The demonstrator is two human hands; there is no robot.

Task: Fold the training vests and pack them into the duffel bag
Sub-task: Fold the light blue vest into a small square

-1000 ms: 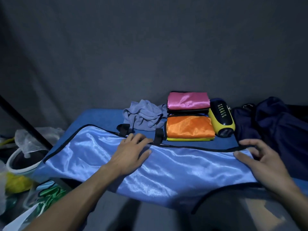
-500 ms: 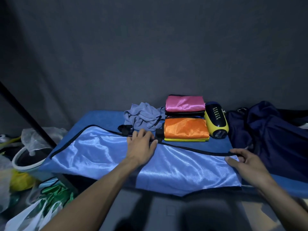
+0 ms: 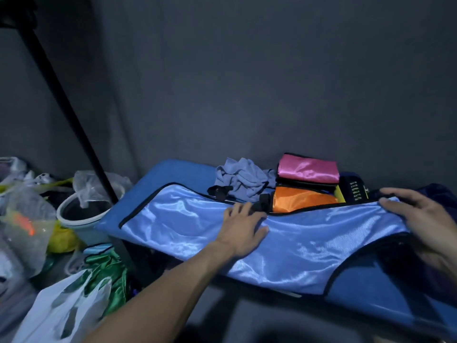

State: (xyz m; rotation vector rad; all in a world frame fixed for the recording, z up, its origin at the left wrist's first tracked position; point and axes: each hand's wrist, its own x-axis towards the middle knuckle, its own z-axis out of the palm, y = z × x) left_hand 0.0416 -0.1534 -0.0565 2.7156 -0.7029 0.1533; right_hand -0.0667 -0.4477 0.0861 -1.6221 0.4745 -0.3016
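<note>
A light blue satin vest (image 3: 309, 238) with black trim lies spread across the blue table (image 3: 173, 172). My left hand (image 3: 243, 226) presses flat on its upper edge near the middle, fingers apart. My right hand (image 3: 425, 219) grips the vest's right end and holds it raised off the table. Behind the vest sit a folded pink vest (image 3: 308, 168) and a folded orange vest (image 3: 301, 199). The dark navy duffel bag (image 3: 437, 188) is at the far right, mostly hidden behind my right hand.
A crumpled grey cloth (image 3: 241, 178) and a yellow-and-black device (image 3: 353, 191) lie at the back of the table. Left of the table are a white bucket (image 3: 81, 214), plastic bags (image 3: 27, 219), green fabric (image 3: 106, 271) and a slanted black pole (image 3: 66, 107).
My right hand has taken hold of the vest's right end and lifted it. My left hand still presses on the vest's upper edge. The view has swung left.
</note>
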